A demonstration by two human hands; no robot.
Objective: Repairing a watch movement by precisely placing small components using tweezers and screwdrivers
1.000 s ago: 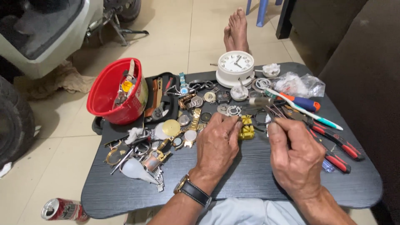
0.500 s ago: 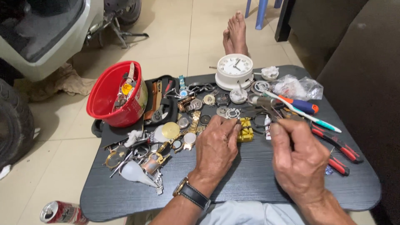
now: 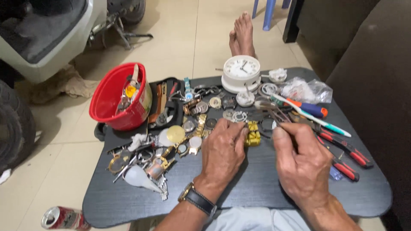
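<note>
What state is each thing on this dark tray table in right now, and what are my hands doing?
Left hand: pressed on gold watch band.
Right hand: gripping thin metal tweezers.
Red plastic basket: upright, holding tools.
White round clock: face up.
Clear plastic bag: crumpled.
Red drink can: lying on floor.

Red bowl [image 3: 112, 99], white clock [image 3: 241, 71], crushed can [image 3: 60, 218].

Watch parts [image 3: 192, 124] crowd far half (near board [image 3: 257, 188] bare).
</note>
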